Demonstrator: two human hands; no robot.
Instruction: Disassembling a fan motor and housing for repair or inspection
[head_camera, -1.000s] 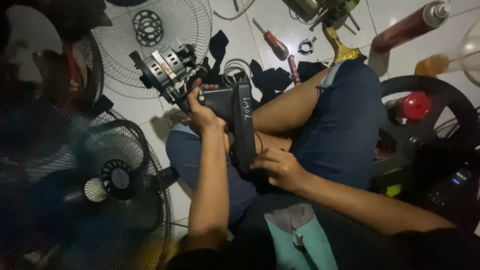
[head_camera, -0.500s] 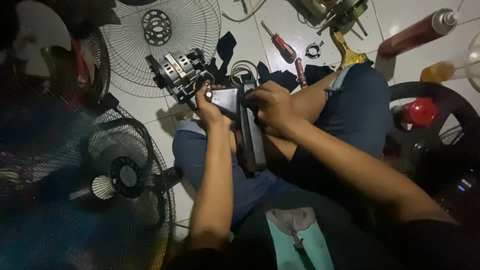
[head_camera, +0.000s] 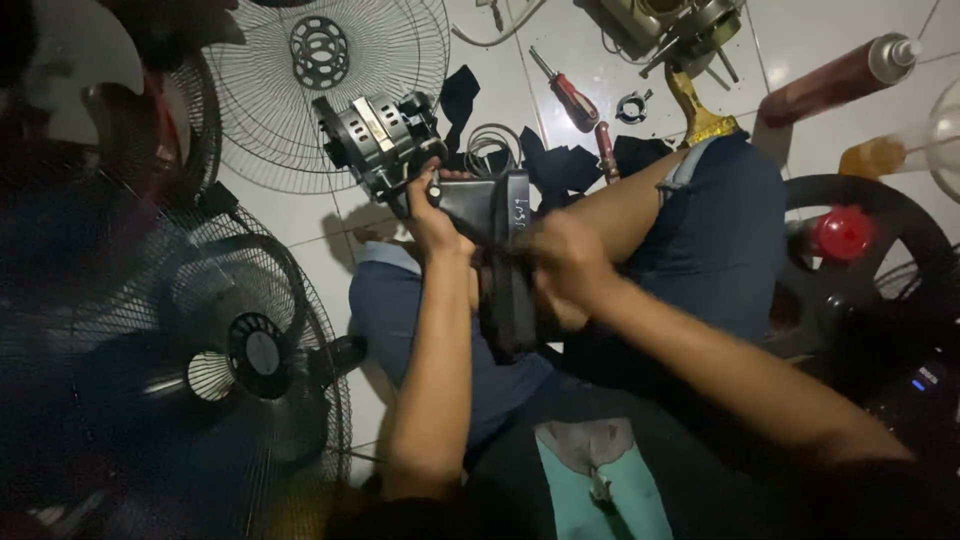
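On the tiled floor (head_camera: 300, 215), little room is left around the seated person's legs: fan guards crowd the left, a white fan grille (head_camera: 330, 90) lies ahead, and a red-handled screwdriver (head_camera: 570, 95) and a spray can (head_camera: 835, 75) sit near the knee. The left hand (head_camera: 435, 215) closes its fingers around the black fan housing (head_camera: 500, 260) beside the fan motor (head_camera: 380, 140), over the lap. The right hand (head_camera: 560, 265) is blurred but wraps the housing's lower part.
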